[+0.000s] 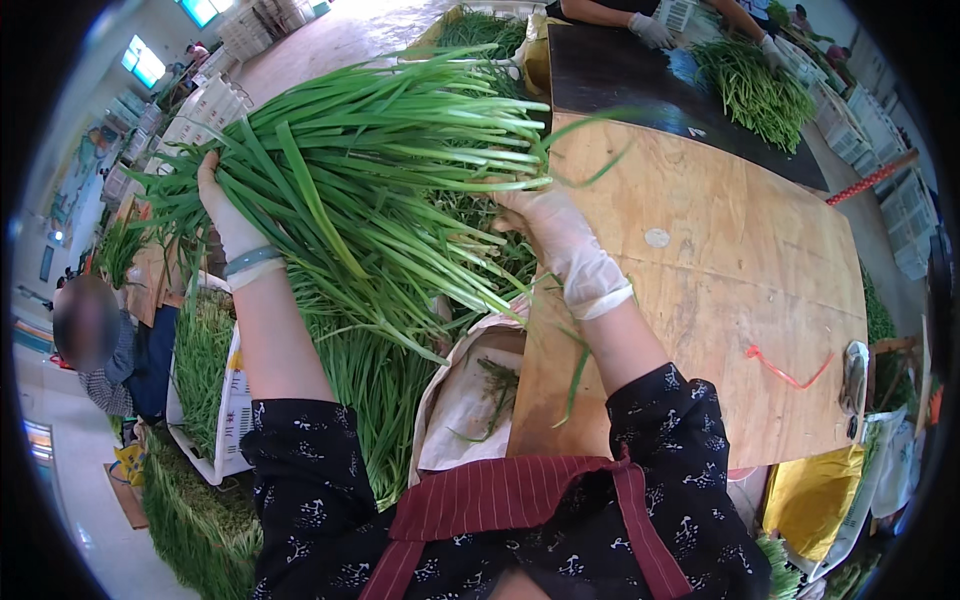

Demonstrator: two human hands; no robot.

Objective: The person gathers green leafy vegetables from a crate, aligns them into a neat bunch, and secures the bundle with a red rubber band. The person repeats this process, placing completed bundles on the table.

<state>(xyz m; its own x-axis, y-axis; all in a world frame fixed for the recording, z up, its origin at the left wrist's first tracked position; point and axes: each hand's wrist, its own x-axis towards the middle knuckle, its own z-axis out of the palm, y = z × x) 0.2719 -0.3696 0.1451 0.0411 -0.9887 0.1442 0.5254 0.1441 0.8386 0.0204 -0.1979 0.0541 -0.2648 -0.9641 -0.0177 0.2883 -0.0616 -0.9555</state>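
Observation:
A large loose bundle of long green leafy stalks, apparently garlic chives [337,157], is held up before me, left of the plywood tabletop [720,262]. My left hand [225,202], in a thin glove with a band at the wrist, grips the leafy end, its fingers partly hidden by the leaves. Near the pale stem ends is my right hand [547,225], also gloved, with its fingers bent at the stems; whether it grips any is unclear. Some loose leaves hang beside the right wrist. More chives [375,390] lie below the bundle.
A red string [787,371] lies on the plywood. Beside it stands a dark tabletop [615,82], where a co-worker's gloved hands [651,31] are near another green pile [757,90]. A white crate [229,427] of greens and a seated person [112,352] are at left. An open sack [469,397] lies near my waist.

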